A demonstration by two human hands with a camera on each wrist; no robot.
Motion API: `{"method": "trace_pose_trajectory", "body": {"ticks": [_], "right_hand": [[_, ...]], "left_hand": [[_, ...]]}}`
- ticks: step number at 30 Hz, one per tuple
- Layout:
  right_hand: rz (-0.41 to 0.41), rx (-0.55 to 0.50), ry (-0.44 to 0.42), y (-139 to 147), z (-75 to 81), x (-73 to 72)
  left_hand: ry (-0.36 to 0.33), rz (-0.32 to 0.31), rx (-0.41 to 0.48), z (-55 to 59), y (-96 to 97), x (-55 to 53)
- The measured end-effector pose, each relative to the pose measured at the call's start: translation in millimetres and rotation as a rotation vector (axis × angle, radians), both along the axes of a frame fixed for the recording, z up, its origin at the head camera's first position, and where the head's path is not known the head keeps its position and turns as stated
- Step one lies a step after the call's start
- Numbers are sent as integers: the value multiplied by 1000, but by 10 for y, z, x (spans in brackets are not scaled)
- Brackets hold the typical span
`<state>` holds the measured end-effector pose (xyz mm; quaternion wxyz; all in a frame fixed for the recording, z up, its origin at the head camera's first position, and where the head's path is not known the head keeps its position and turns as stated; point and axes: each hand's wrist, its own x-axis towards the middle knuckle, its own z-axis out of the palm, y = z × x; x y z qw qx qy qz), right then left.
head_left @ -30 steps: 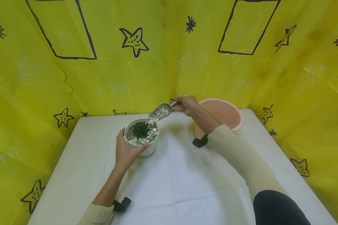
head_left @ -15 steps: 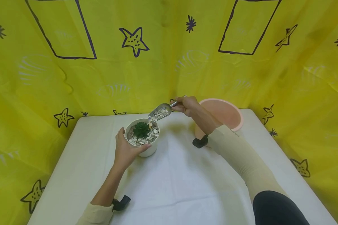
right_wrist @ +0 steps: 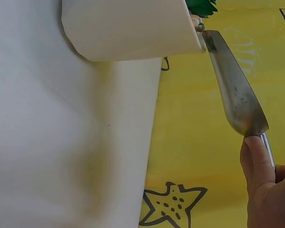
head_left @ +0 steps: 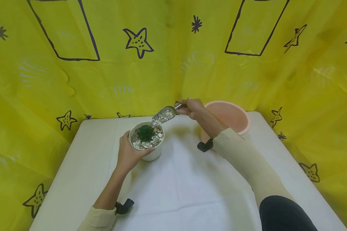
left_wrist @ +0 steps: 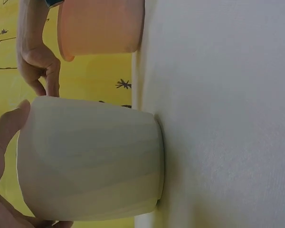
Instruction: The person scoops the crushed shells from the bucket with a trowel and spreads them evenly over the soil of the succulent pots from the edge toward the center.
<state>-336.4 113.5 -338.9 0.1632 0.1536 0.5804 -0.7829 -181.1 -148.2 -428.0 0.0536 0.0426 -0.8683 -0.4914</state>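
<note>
A white flower pot (head_left: 153,155) stands upright on the table, holding a green succulent (head_left: 145,132) among pale stone chips (head_left: 157,139). My left hand (head_left: 129,154) grips the pot at its left side, thumb across the near side and fingers round the far left; the left wrist view shows them by the rim. My right hand (head_left: 191,107) pinches the handle of a metal scoop (right_wrist: 235,88). Stone chips lie in the scoop, which tilts down to the left with its lip at the pot's right rim. Its underside faces the right wrist view, hiding the load there.
A pink bucket (head_left: 245,123) stands at the back right, partly behind my right forearm; its contents are not visible. A white cloth covers the table (head_left: 179,189). Right behind the table hangs a yellow curtain (head_left: 167,73) with starfish drawings.
A few chips at the scoop's lip have slid down into the pot. The scoop is still tilted and both hands have hardly moved.
</note>
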Motion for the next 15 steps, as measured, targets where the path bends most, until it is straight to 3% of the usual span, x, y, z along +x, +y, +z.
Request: {"method": "trace_pose_trajectory", "body": {"ticks": [12,15], "right_hand": [[-9,1,-10,-1,9,5],[-12,7,-16,1,10,7]], "left_hand": [[-11,-156,38,8,-184,-71],[-35,-149,56,25,-154,-54]]}}
